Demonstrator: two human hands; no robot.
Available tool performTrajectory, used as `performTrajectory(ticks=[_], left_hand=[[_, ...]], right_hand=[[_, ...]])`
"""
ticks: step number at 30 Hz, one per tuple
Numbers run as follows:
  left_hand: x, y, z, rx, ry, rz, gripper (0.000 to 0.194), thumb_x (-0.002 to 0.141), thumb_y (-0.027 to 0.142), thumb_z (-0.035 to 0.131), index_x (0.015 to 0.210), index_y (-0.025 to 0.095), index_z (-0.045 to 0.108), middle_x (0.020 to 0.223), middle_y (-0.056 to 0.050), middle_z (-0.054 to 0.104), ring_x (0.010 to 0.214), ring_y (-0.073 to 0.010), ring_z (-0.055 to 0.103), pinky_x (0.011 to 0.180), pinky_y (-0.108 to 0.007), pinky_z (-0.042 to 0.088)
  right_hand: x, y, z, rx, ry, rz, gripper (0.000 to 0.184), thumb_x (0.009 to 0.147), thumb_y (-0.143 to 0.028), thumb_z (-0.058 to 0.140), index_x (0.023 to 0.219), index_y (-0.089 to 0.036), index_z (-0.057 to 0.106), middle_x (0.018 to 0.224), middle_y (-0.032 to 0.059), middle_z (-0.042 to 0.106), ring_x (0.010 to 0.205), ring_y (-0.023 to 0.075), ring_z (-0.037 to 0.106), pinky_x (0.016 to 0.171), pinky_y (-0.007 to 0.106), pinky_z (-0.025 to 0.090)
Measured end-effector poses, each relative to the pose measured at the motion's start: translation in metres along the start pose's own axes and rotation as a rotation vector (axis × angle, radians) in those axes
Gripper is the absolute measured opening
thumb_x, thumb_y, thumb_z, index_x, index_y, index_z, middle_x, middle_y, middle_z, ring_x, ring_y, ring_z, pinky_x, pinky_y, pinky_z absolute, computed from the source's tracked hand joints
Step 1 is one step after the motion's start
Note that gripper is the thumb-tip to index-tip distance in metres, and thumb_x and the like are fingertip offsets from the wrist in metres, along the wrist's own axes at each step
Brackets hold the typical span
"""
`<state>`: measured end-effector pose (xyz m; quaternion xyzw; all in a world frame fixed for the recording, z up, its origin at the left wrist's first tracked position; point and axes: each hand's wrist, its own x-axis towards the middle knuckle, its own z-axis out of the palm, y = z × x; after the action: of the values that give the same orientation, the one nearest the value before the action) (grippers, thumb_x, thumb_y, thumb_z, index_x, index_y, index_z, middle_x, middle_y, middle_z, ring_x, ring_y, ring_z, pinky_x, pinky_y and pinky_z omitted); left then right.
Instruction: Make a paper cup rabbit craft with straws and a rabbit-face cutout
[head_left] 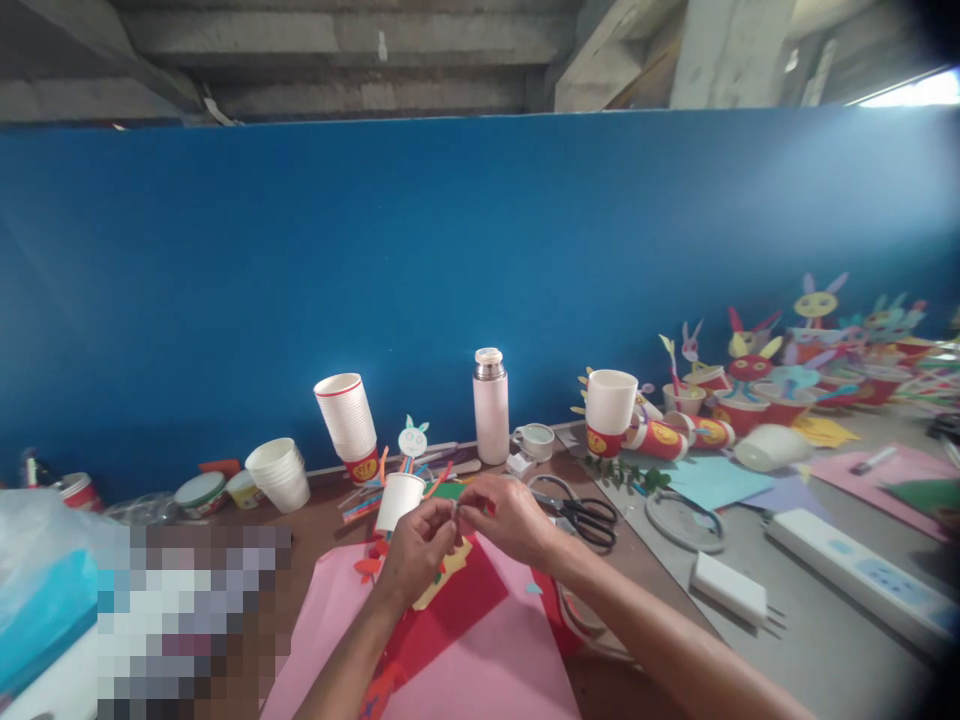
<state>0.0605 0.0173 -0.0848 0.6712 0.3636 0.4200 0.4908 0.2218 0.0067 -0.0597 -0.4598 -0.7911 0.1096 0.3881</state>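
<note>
On my feed, the left hand and right hand pinch a tiny piece between them, above pink paper, with a white paper cup just beyond.

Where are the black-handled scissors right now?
In the head view, the black-handled scissors lie on the brown tabletop, just right of the person's right hand.

A plain white paper cup stands upright near a tiny pale scrap, too small to identify.
</note>
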Motion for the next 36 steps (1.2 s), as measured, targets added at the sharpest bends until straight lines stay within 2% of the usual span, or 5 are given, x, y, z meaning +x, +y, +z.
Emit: performTrajectory(ticks=[8,20,24,30,36], left_hand=[[0.001,0.000,0.001,-0.040,0.020,-0.038,0.004,0.073,0.018,0.051,0.074,0.016,0.055,0.057,0.003,0.054,0.052,-0.0101,0.050,0.050,-0.021,0.040],[0.003,0.001,-0.006,-0.087,0.037,-0.091,0.009,0.065,0.012,0.050,0.072,0.015,0.055,0.047,0.004,0.054,0.043,-0.0084,0.047,0.046,-0.020,0.037],[0.004,-0.003,-0.009,-0.128,0.059,-0.113,0.009,0.065,0.014,0.051,0.073,0.014,0.055,0.045,0.004,0.055,0.040,-0.0086,0.046,0.044,-0.019,0.036],[0.007,-0.009,-0.013,-0.172,0.123,-0.126,0.004,0.067,0.016,0.049,0.066,0.015,0.053,0.045,0.004,0.054,0.041,-0.0077,0.047,0.045,-0.018,0.034],[0.006,-0.008,-0.014,-0.229,0.142,-0.163,0.004,0.066,0.018,0.054,0.066,0.015,0.056,0.048,0.002,0.056,0.042,-0.0082,0.048,0.045,-0.019,0.035]], right_hand=[[-0.004,-0.003,0.012,-0.337,0.137,-0.131,0.016,0.080,-0.018,0.047,0.067,-0.017,0.056,0.066,0.0019,0.059,0.067,0.0136,0.052,0.067,0.026,0.030],[0.002,0.002,-0.004,-0.132,0.072,0.106,0.012,0.080,-0.019,0.044,0.073,-0.019,0.054,0.067,-0.0018,0.061,0.058,0.0099,0.051,0.054,0.020,0.029],[0.004,0.011,-0.028,-0.100,-0.104,0.148,0.016,0.078,-0.020,0.044,0.076,-0.019,0.060,0.069,-0.0006,0.063,0.060,0.0105,0.053,0.053,0.018,0.031],[0.000,0.030,-0.062,-0.184,-0.672,0.139,0.019,0.066,-0.016,0.051,0.071,-0.018,0.069,0.063,0.0001,0.066,0.058,0.0116,0.056,0.050,0.018,0.033],[-0.006,0.031,-0.057,-0.270,-0.563,0.076,0.010,0.061,-0.023,0.060,0.061,-0.023,0.069,0.060,-0.0014,0.066,0.055,0.0124,0.056,0.046,0.020,0.029]])
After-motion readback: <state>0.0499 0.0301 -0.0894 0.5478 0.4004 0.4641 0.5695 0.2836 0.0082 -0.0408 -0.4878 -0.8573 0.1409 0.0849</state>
